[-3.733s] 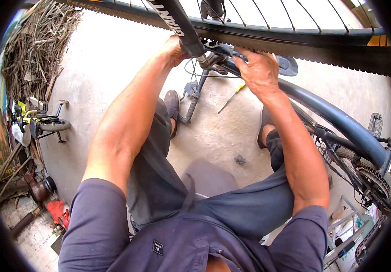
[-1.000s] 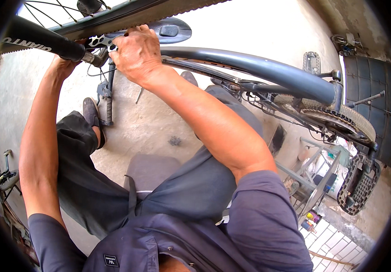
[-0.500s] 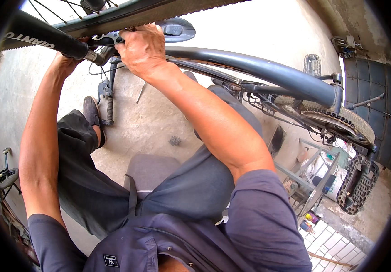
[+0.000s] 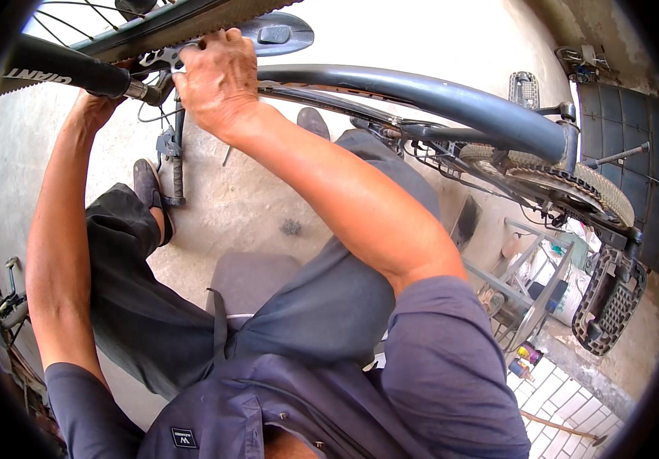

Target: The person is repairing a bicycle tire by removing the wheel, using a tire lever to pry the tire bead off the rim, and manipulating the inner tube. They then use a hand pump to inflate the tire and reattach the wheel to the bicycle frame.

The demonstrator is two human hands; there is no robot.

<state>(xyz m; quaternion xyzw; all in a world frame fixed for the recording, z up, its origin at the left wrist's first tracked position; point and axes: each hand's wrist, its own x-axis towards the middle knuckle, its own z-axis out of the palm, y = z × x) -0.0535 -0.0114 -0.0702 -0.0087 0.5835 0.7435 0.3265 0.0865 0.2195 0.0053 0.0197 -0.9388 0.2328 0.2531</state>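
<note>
An upturned bicycle with a dark grey frame tube (image 4: 452, 99) runs across the top of the view. My right hand (image 4: 218, 76) is closed over the metal parts where the black fork leg (image 4: 69, 70) meets the wheel hub, beside the knobby tyre (image 4: 192, 19). My left hand (image 4: 100, 103) reaches up under the fork leg; its fingers are hidden behind the leg. A black saddle (image 4: 276, 34) rests on the ground beyond. The chainring and chain (image 4: 566, 183) and a black pedal (image 4: 612, 302) sit at the right.
I sit on a low stool (image 4: 253, 279) on a concrete floor. A screwdriver (image 4: 226, 155) lies on the floor near my shoes. A metal rack (image 4: 524, 294) with small bottles stands at the right, above a tiled patch. Another bicycle's handlebar (image 4: 4, 310) shows at the left edge.
The view has swung to the right since the oldest frame, bringing the chainring and pedal into sight. My right hand has shifted slightly on the hub area; my left stays under the fork.
</note>
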